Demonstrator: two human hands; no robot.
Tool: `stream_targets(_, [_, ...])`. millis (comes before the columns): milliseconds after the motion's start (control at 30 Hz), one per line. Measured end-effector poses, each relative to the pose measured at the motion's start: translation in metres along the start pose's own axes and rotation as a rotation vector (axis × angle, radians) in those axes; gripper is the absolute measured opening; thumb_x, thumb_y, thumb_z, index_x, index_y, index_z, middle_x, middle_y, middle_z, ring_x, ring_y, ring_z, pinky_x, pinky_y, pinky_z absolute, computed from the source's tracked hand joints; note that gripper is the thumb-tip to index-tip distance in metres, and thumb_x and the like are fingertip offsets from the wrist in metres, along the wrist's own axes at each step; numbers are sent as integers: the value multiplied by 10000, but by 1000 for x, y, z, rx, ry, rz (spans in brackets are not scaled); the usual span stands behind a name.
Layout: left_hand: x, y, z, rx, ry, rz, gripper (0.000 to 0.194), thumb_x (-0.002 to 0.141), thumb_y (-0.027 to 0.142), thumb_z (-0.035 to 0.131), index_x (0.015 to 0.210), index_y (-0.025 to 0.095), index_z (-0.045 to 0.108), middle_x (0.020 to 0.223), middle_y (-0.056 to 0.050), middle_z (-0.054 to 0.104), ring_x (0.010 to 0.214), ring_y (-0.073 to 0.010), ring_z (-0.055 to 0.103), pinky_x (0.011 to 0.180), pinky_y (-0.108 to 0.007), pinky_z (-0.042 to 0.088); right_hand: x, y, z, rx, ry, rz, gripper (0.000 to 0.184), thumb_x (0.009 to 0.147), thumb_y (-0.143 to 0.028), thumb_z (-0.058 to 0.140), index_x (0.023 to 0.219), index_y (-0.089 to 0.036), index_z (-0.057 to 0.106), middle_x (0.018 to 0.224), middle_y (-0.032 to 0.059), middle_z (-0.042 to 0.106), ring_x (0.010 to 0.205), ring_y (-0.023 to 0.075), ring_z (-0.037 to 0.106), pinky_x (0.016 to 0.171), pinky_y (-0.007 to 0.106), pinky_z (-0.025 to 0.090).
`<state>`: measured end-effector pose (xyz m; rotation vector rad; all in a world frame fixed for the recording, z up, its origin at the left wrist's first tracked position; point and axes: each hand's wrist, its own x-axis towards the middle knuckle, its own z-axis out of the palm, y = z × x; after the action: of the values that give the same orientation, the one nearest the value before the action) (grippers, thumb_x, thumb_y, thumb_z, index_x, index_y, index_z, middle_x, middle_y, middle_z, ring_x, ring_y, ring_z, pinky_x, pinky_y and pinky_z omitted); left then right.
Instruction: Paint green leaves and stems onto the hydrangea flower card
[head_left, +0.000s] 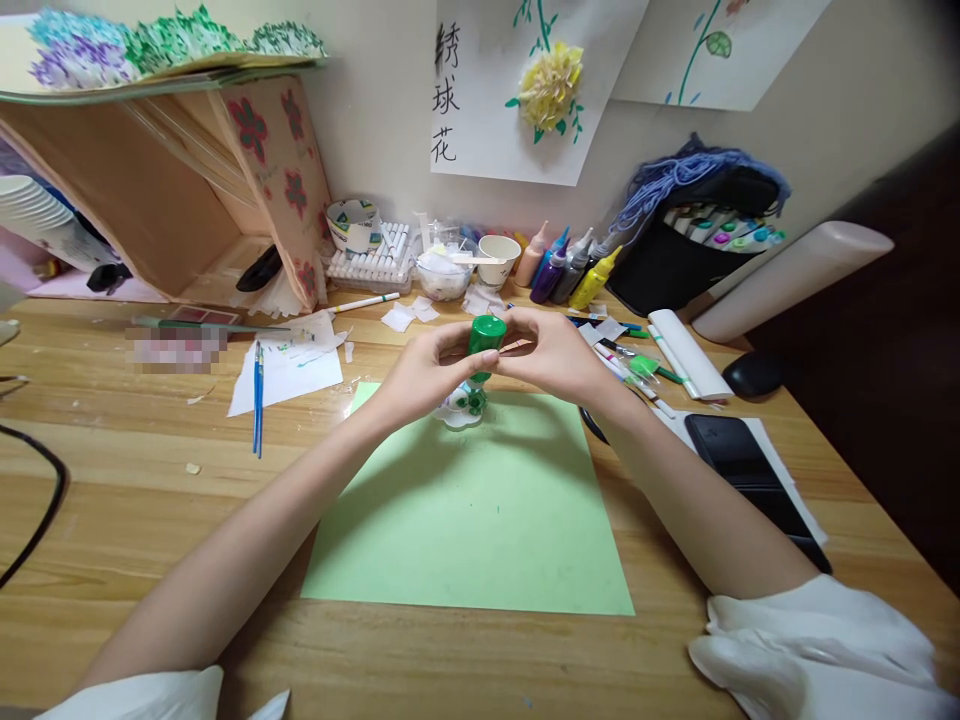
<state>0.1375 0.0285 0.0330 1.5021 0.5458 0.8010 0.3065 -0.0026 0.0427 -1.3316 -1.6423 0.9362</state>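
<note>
A green paint bottle [487, 335] is upside down between my two hands, its base facing up. My left hand [431, 370] is closed around it from the left, the thumb across its front. From the right my right hand [551, 350] grips it too, fingertips meeting the left ones. Directly beneath is a small white scalloped palette [459, 420] with dabs of green and a purplish tint. The bottle's nozzle is mostly hidden by my fingers and the palette. The palette rests at the far edge of a light green paper sheet [465, 530].
Several paint bottles [559, 270], a paper cup [497, 262] and a box of markers [371, 262] line the wall. Blue brushes [258, 400] lie on white paper at left. A black case [739, 460] and a mouse [752, 374] are at right.
</note>
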Motion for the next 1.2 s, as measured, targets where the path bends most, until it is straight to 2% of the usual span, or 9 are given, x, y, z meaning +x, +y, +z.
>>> stream_targets(200, [5,-3,4,41,-24,22,460,735,420,690,1117,168,651,1174,-91,649,1103,-253,585,973,-357,434,-2,0,-6,-68,62,22,271,607,-265,759,766,-168,563,772,12,666,726,186,660,655,295,541])
stream_targets(333, [7,-4,-3,112,99,3,379,789,417,613,1061,157,662,1149,-104,656,1096,-236,585,924,-339,454,0,-4,-5,-25,155,49,330,583,-314,789,777,-165,568,800,32,675,739,187,658,679,309,531])
stream_targets(467, [8,2,-22,197,331,-47,287,822,240,460,1014,151,654,1084,-95,678,1004,-193,623,807,-304,491,6,3,-6,230,263,151,383,601,-385,783,854,-176,585,895,51,695,865,196,666,802,334,527])
stream_targets(533, [7,7,-35,275,418,-53,310,748,132,456,984,145,656,1071,-89,684,981,-179,627,813,-300,487,10,10,-6,428,225,203,360,626,-421,759,845,-185,596,907,45,697,889,185,667,829,326,530])
stream_targets(600, [2,12,-47,355,437,-54,325,685,90,487,954,137,663,1053,-92,691,965,-180,629,854,-317,477,12,17,-5,592,174,264,315,650,-429,734,823,-196,610,909,39,703,903,175,668,841,313,537])
stream_targets(733, [-12,15,-61,487,353,-100,270,655,182,624,913,129,682,1042,-120,694,943,-224,634,852,-366,482,11,22,2,718,175,325,259,674,-414,716,808,-216,615,884,33,713,918,175,668,830,310,553])
stream_targets(867, [-22,11,-60,525,237,-127,283,693,318,663,932,171,699,1060,-104,693,973,-247,625,868,-389,472,1,27,8,648,204,298,304,667,-469,712,792,-206,627,859,43,709,863,187,672,778,313,553])
stream_targets(1033, [-7,17,-36,407,141,-110,430,796,538,542,905,160,715,988,-120,712,941,-250,643,864,-380,476,-12,28,6,425,235,133,387,609,-441,771,878,-187,660,933,51,703,895,199,649,848,339,499])
stream_targets(1200, [14,16,-6,130,-97,-91,512,654,437,746,1069,149,666,1134,-141,664,1025,-264,628,877,-372,489,-19,19,8,172,139,60,365,667,-396,731,936,-160,663,914,63,692,840,209,644,787,350,506])
